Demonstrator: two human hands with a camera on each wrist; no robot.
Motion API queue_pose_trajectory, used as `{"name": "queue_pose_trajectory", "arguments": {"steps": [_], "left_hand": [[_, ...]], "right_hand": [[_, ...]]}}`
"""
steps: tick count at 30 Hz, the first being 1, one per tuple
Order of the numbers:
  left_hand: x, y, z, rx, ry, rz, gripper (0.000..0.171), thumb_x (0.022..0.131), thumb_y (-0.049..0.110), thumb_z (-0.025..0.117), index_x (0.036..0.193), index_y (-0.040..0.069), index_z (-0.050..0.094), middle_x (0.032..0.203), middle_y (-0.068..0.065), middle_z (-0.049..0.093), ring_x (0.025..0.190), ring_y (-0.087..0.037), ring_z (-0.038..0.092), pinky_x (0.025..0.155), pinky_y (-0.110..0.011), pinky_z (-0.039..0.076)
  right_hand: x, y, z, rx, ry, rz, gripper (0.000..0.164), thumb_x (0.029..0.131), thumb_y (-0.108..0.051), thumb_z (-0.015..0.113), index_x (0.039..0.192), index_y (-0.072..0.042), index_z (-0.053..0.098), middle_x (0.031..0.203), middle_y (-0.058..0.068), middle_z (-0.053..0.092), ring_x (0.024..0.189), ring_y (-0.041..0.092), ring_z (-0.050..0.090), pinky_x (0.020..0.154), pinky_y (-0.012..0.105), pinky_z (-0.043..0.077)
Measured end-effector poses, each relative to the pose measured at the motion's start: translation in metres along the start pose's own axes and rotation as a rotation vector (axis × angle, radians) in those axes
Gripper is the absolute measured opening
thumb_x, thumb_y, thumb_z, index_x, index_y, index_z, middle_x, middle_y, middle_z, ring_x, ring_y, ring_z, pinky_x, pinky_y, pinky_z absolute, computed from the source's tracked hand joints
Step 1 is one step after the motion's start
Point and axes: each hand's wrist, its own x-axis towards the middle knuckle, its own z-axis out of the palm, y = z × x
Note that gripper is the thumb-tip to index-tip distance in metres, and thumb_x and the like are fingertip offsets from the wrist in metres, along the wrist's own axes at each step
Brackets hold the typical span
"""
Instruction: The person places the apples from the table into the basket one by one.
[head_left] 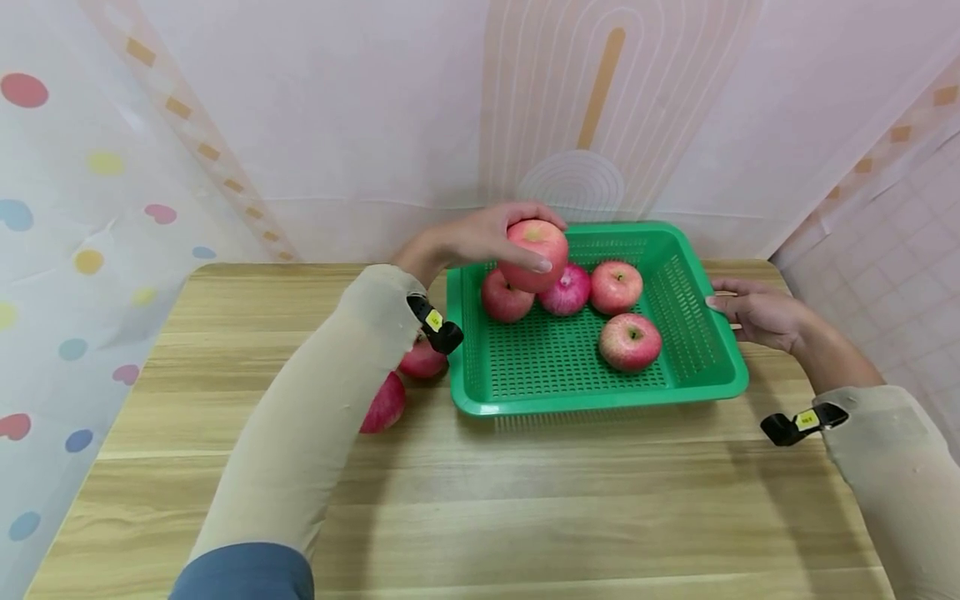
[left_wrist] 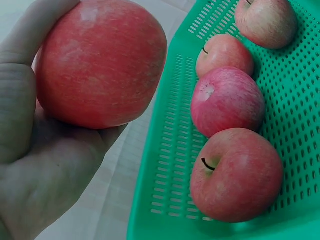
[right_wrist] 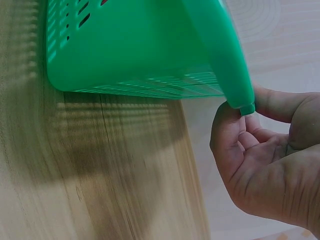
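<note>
My left hand (head_left: 480, 242) grips a pinkish-red apple (head_left: 542, 246), held above the back left part of a green plastic basket (head_left: 600, 400). In the left wrist view, thumb and fingers wrap round this apple (left_wrist: 102, 65), apart from those in the basket. Inside lie a red apple (head_left: 504, 298), a deep pink one (head_left: 566, 292), a paler one (head_left: 617, 286) and a speckled one (head_left: 632, 342). At the basket's right side, my right hand (head_left: 765, 315) pinches the rim; the right wrist view shows thumb and bent fingers (right_wrist: 227, 137) on the rim's edge.
Two more apples lie on the wooden table (head_left: 570, 500) left of the basket: one (head_left: 423, 360) by its side, another (head_left: 386, 404) nearer, both partly hidden by the left forearm. A patterned wall covering (head_left: 360, 108) stands behind the table.
</note>
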Motion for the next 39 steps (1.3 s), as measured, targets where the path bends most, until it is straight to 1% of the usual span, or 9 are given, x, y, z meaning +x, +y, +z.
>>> {"name": "queue_pose_trajectory", "arguments": {"steps": [5,10,13,18,24,28,30,35,39], "left_hand": [[0.010,-0.002,0.006,0.012,-0.040,-0.008,0.054,0.087,0.021,0.079,0.135,0.014,0.057,0.126,-0.010,0.061,0.114,-0.026,0.060,0.096,-0.039,0.054],[0.019,-0.004,0.014,-0.002,-0.054,-0.023,0.061,0.086,0.016,0.080,0.140,0.011,0.051,0.130,-0.010,0.058,0.114,-0.025,0.060,0.094,-0.037,0.054],[0.023,-0.005,0.018,0.013,-0.067,-0.041,0.060,0.086,0.015,0.080,0.138,0.010,0.052,0.129,-0.010,0.059,0.111,-0.024,0.061,0.093,-0.036,0.054],[0.026,-0.007,0.023,0.068,-0.098,-0.070,0.057,0.085,0.021,0.081,0.135,0.013,0.055,0.125,-0.006,0.063,0.110,-0.022,0.061,0.094,-0.034,0.053],[0.030,-0.011,0.031,0.119,-0.170,-0.046,0.054,0.084,0.025,0.082,0.131,0.014,0.058,0.123,-0.005,0.063,0.111,-0.020,0.061,0.095,-0.033,0.053],[0.032,-0.012,0.037,0.146,-0.218,-0.043,0.054,0.083,0.024,0.084,0.130,0.014,0.058,0.125,-0.004,0.062,0.112,-0.020,0.060,0.095,-0.033,0.052],[0.032,-0.013,0.040,0.155,-0.229,-0.049,0.055,0.082,0.023,0.084,0.129,0.014,0.057,0.126,-0.003,0.061,0.113,-0.019,0.059,0.095,-0.033,0.052],[0.034,-0.015,0.046,0.135,-0.245,-0.059,0.056,0.081,0.016,0.086,0.128,0.011,0.055,0.127,-0.005,0.059,0.114,-0.019,0.058,0.096,-0.031,0.051],[0.036,-0.016,0.051,0.144,-0.266,-0.064,0.057,0.079,0.014,0.088,0.127,0.010,0.055,0.127,-0.005,0.059,0.114,-0.019,0.058,0.097,-0.030,0.050]], "right_hand": [[-0.001,0.000,0.000,-0.007,0.001,0.003,0.023,0.109,-0.005,0.043,0.114,-0.018,0.061,0.098,0.000,0.073,0.087,0.012,0.071,0.074,0.032,0.059],[-0.001,0.000,0.000,-0.015,0.005,0.006,0.022,0.109,-0.005,0.043,0.115,-0.017,0.060,0.097,0.000,0.073,0.087,0.012,0.071,0.074,0.033,0.059],[0.000,0.000,0.001,-0.015,0.008,0.010,0.021,0.109,-0.006,0.044,0.116,-0.017,0.060,0.098,-0.001,0.073,0.087,0.012,0.071,0.075,0.032,0.059],[0.000,-0.001,0.001,-0.010,0.008,0.012,0.021,0.109,-0.006,0.044,0.117,-0.018,0.059,0.099,-0.001,0.072,0.088,0.012,0.071,0.075,0.032,0.059],[-0.001,-0.001,0.001,0.003,0.005,0.008,0.021,0.109,-0.006,0.044,0.116,-0.017,0.059,0.099,-0.001,0.072,0.089,0.012,0.071,0.075,0.032,0.059],[-0.001,-0.002,0.001,-0.001,0.004,0.008,0.020,0.109,-0.006,0.044,0.116,-0.017,0.059,0.099,-0.001,0.072,0.088,0.012,0.071,0.075,0.032,0.059],[-0.001,-0.002,0.001,0.001,0.004,0.007,0.021,0.109,-0.006,0.043,0.116,-0.017,0.059,0.098,0.000,0.072,0.088,0.012,0.071,0.075,0.032,0.059],[-0.002,-0.001,0.001,0.008,0.000,0.004,0.022,0.109,-0.006,0.043,0.116,-0.017,0.060,0.098,0.000,0.072,0.087,0.013,0.071,0.074,0.032,0.059],[-0.002,0.000,0.001,0.013,-0.002,0.003,0.022,0.109,-0.005,0.043,0.115,-0.017,0.060,0.097,0.000,0.073,0.087,0.013,0.072,0.074,0.032,0.059]]}}
